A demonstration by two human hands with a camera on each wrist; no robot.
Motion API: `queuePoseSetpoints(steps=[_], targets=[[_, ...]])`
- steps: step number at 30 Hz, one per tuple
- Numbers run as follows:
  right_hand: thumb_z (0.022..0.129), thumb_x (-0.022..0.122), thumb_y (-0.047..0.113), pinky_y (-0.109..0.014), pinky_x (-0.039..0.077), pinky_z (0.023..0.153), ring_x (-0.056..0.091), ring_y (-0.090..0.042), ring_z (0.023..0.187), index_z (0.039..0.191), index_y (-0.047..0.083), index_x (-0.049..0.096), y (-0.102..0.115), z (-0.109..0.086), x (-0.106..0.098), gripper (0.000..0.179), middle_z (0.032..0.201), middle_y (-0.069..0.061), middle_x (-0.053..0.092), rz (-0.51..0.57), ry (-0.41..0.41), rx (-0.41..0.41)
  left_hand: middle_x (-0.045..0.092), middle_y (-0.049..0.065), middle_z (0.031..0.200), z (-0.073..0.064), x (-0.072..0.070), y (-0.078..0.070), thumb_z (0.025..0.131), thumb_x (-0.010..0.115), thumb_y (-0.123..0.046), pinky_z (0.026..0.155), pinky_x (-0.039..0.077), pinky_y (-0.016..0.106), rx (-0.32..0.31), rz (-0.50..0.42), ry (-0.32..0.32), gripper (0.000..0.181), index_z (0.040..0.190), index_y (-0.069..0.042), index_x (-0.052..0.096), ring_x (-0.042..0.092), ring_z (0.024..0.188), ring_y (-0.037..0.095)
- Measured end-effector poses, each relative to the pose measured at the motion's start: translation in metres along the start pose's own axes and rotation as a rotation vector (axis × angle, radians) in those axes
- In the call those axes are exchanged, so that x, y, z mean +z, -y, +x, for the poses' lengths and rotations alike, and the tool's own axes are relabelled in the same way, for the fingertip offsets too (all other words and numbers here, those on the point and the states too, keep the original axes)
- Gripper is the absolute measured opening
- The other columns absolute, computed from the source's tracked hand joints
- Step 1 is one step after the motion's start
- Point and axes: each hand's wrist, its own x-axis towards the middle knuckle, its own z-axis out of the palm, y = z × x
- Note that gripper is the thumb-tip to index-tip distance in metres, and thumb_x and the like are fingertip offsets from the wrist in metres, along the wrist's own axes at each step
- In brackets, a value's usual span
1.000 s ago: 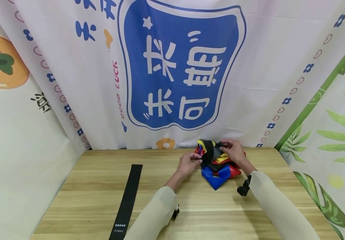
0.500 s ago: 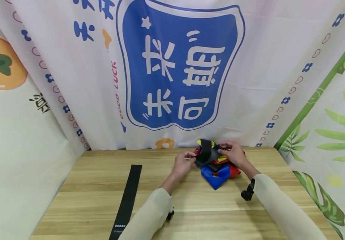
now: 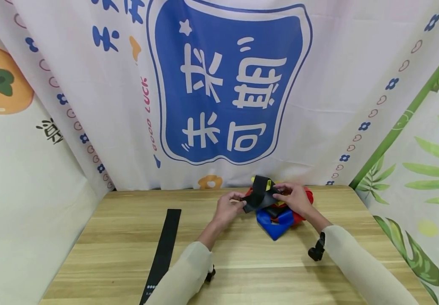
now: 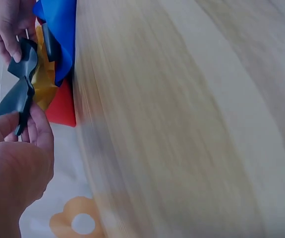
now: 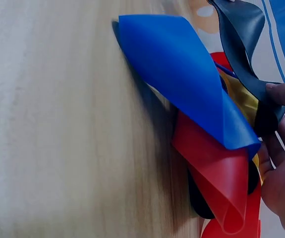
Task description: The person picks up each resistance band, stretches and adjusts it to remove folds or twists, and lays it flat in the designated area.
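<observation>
A black resistance band (image 3: 259,192) is stretched loosely between both hands, twisted and looped above a pile of bands. My left hand (image 3: 227,210) pinches one end of it between thumb and fingers. Further right, my right hand (image 3: 295,199) grips another part of the same band, thumb on top, as the right wrist view shows. Beneath and beside it lie a folded blue band (image 3: 274,231), a red band (image 5: 216,153) and a yellow band (image 5: 241,96), partly hidden by the hands and the black band.
A second black band (image 3: 166,245), with white dots and lettering near its front end, lies flat on the left of the wooden table (image 3: 250,271). A printed white curtain (image 3: 337,106) hangs right behind the table's back edge. The left sleeve (image 3: 185,271) overlaps that flat band's front end.
My left hand has drawn the black band's end leftward and slightly toward me, off the pile. My right hand has shifted slightly left with it. The blue band has hardly moved.
</observation>
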Motion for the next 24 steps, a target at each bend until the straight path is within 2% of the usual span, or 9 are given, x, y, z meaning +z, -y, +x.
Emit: queuePoseSetpoints(steps=[3,7,11,16,19,24], targets=[[0.088,0.087,0.010,-0.019,0.055,0.074,0.069,-0.019,0.085,0.117,0.000,0.078,0.002,-0.002,0.002,0.032,0.097,-0.012,0.075,0.027,0.027,-0.017,0.069,0.012,0.109,0.000,-0.004,0.002,0.094,0.076,0.002,0.082,0.065,0.047,-0.001,0.024,-0.003,0.016,0.109,-0.003,0.075,0.072,0.089,0.021],[0.089,0.087,0.012,-0.021,0.057,0.072,0.068,-0.019,0.085,0.117,-0.001,0.077,0.005,-0.005,0.004,0.032,0.101,-0.014,0.076,0.041,0.055,-0.031,0.071,0.013,0.108,-0.001,-0.010,0.003,0.093,0.078,0.000,0.080,0.065,0.047,0.020,0.030,-0.044,0.013,0.105,-0.002,0.075,0.073,0.089,0.021],[0.089,0.088,0.018,-0.021,0.058,0.077,0.068,-0.019,0.090,0.119,0.003,0.076,0.006,-0.008,0.007,0.035,0.104,-0.011,0.076,0.024,0.092,0.011,0.072,0.018,0.112,-0.003,-0.016,0.002,0.094,0.077,-0.002,0.079,0.065,0.048,0.022,0.026,-0.071,0.011,0.104,-0.002,0.073,0.075,0.088,0.021],[0.092,0.085,0.021,-0.023,0.060,0.079,0.071,-0.022,0.090,0.124,0.003,0.073,0.007,-0.012,0.008,0.039,0.105,-0.011,0.075,0.031,0.156,0.067,0.072,0.020,0.114,-0.004,-0.021,0.003,0.095,0.076,-0.003,0.079,0.064,0.050,0.033,0.040,-0.076,0.011,0.105,-0.004,0.073,0.074,0.086,0.019],[0.095,0.082,0.021,-0.023,0.060,0.076,0.073,-0.022,0.087,0.124,0.002,0.073,0.005,-0.010,0.008,0.036,0.106,-0.012,0.075,0.011,0.126,0.091,0.072,0.017,0.113,-0.004,-0.024,0.005,0.094,0.077,-0.003,0.077,0.064,0.048,0.056,0.058,-0.080,0.011,0.104,-0.004,0.074,0.072,0.085,0.018],[0.096,0.080,0.017,-0.023,0.057,0.069,0.074,-0.024,0.087,0.122,0.000,0.073,0.005,-0.001,0.010,0.031,0.106,-0.014,0.074,-0.049,0.028,0.122,0.073,0.010,0.111,-0.004,-0.028,0.007,0.093,0.077,-0.002,0.073,0.064,0.041,0.080,0.108,-0.085,0.010,0.102,-0.007,0.074,0.070,0.085,0.018]])
